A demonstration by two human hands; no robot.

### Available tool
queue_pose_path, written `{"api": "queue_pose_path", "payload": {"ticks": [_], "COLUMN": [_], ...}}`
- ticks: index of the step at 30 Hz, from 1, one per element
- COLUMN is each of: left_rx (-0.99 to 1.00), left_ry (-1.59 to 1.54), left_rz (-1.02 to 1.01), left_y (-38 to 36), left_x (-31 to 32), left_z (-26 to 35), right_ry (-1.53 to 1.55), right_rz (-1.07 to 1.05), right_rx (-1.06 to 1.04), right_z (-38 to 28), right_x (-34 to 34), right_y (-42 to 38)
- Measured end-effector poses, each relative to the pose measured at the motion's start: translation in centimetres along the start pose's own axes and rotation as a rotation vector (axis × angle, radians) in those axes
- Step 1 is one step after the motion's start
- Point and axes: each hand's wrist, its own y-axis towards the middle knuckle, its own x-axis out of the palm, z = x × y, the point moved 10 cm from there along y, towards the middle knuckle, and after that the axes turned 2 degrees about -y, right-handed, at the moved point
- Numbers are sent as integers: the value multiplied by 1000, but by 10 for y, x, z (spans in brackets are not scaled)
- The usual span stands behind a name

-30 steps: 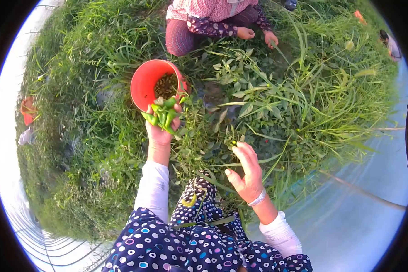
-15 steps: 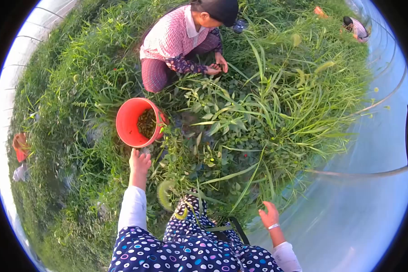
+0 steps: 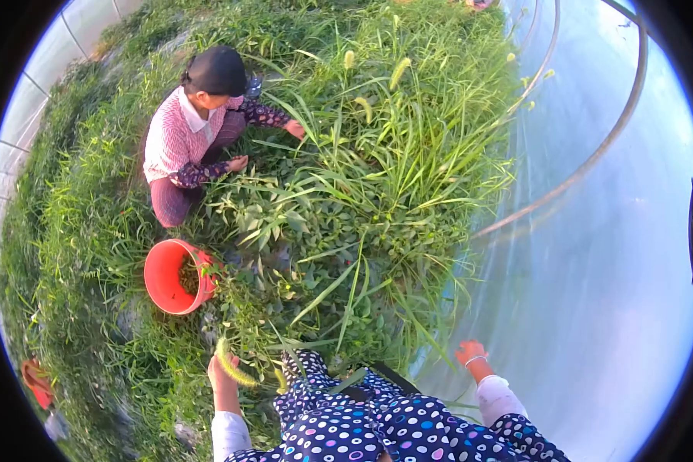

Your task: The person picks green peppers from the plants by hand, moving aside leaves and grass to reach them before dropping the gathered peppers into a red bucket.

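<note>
My left hand [image 3: 222, 377] is low at the left, below the red bucket [image 3: 158, 277] and apart from it. A fuzzy foxtail seed head [image 3: 235, 368] crosses in front of its fingers, so their pose is hidden. Out at the right, my right hand [image 3: 470, 353] hangs beside the plastic sheeting, with fingers loosely bent and nothing visible in them. The bucket tilts among the plants and holds small greenish-brown pieces [image 3: 189, 276], too small to name. Leafy plants [image 3: 277, 215] grow beyond my knees.
Another person [image 3: 196, 138] squats past the bucket, both hands among the plants. Tall grass [image 3: 393, 169] fills the middle. Translucent sheeting [image 3: 577, 308] with a curved hoop [image 3: 570, 181] borders the right. An orange-red object [image 3: 37, 383] lies at the far left.
My left hand has drawn back from the bucket's rim toward my body. My view has turned, shifting the bucket and the other person left. That person's hands have moved apart.
</note>
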Motion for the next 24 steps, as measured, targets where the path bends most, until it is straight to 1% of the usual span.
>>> {"api": "queue_pose_path", "payload": {"ticks": [1, 2, 3, 4, 6, 7, 8, 9, 10, 11, 12, 13, 15, 16, 17, 19, 20, 21, 22, 24], "left_rx": [130, 127, 376, 614, -15, -27, -30, -38, -50, -6, -26, -36, -69, -93, -126, -176, -187, -174, -163, -185], "left_ry": [176, 185, 361, 545, -28, -44, -65, -20, 23, 74, 126, 148, 163, 158, 201, 217, 233, 229, 233, 246], "left_rz": [-58, -60, -144, -230, -89, -118, -149, -131, -115, -142, -163, -217, -351, -433, -459, -566, -611, -602, -597, -578], "left_y": [-7, -10, -23, -44, -73, -86, -94, -97, -103, -113, -120, -119, -110, -105, -102, -83, -70, -57, -43, -10], "left_x": [10, 13, 35, 58, 69, 81, 92, 98, 104, 117, 131, 142, 161, 175, 194, 218, 230, 240, 249, 258], "left_z": [11, 9, 33, 50, 39, 40, 40, 35, 29, 32, 33, 27, 14, 7, 12, 9, 8, 12, 15, 4], "right_ry": [26, 27, 21, 42, 102, 139, 256, 377, 364, 460, 561, 551, 396, 366, 331, 348, 416, 498, 524, 602], "right_rz": [-73, -65, -70, -40, 2, 26, 24, 30, 4, -37, -74, -94, -88, -122, -165, -281, -278, -354, -329, -309], "right_rx": [27, -38, -101, -167, -271, -316, -361, -405, -410, -465, -513, -506, -700, -760, -816, -909, -1008, -1041, -1099, -1058], "right_z": [7, 13, 22, 22, 12, -2, -22, -45, -63, -84, -107, -127, -192, -229, -266, -339, -375, -409, -440, -489], "right_x": [14, 37, 70, 80, 84, 80, 61, 35, 25, 16, 7, 2, -16, -29, -38, -49, -57, -62, -70, -79], "right_y": [3, 27, 51, 59, 66, 68, 53, 34, 24, 13, 4, -1, -21, -37, -55, -83, -95, -101, -103, -82]}}
